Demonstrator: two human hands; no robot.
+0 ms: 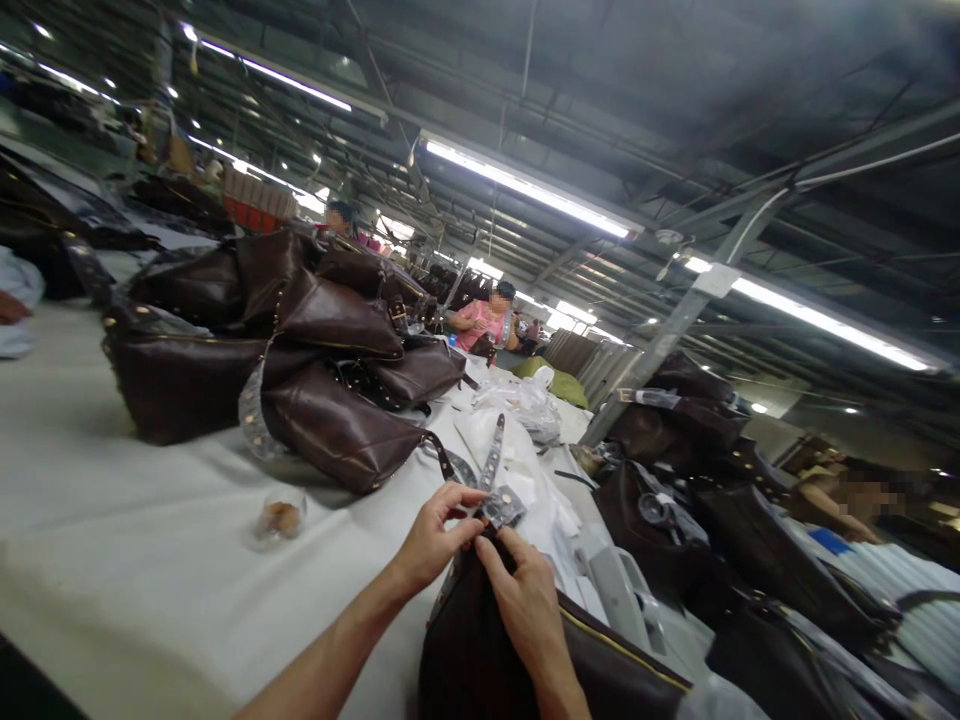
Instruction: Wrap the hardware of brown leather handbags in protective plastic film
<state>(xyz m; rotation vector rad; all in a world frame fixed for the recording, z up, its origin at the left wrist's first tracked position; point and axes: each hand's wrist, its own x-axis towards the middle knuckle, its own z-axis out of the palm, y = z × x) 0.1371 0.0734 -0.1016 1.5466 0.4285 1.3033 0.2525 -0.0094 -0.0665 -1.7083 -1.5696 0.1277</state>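
So both hands are busy at the top corner of a dark brown bag [480, 640], which sits at the near edge of the view, right below the fingers, with a gold-coloured zip [622, 645] running off to the right. The left hand [442, 525] has thumb and fingers pinched on the lower end of a studded strap [492, 460], the one with shiny plastic wrapped round its base. The right hand [529, 590] lies over the bag, thumb and forefinger up against that same spot, nearly meeting the left fingertips. Honestly can't tell if it's gripping anything or just pressing, the bit between the fingers is too small and dark.

Left of the hands there's a pale-covered table [150, 570] with a small clear container [281, 515] on it, something brownish inside. Behind that is a heap of similar brown bags [337, 315], studded straps hanging off them. Crumpled clear plastic [525, 405] lies past the strap, near a green bundle [555, 382]. More bags [757, 520] are piled on the right, beyond a grey plastic thing [622, 590], and a person in pink [487, 320] is farther back, under the tube lights [525, 188]
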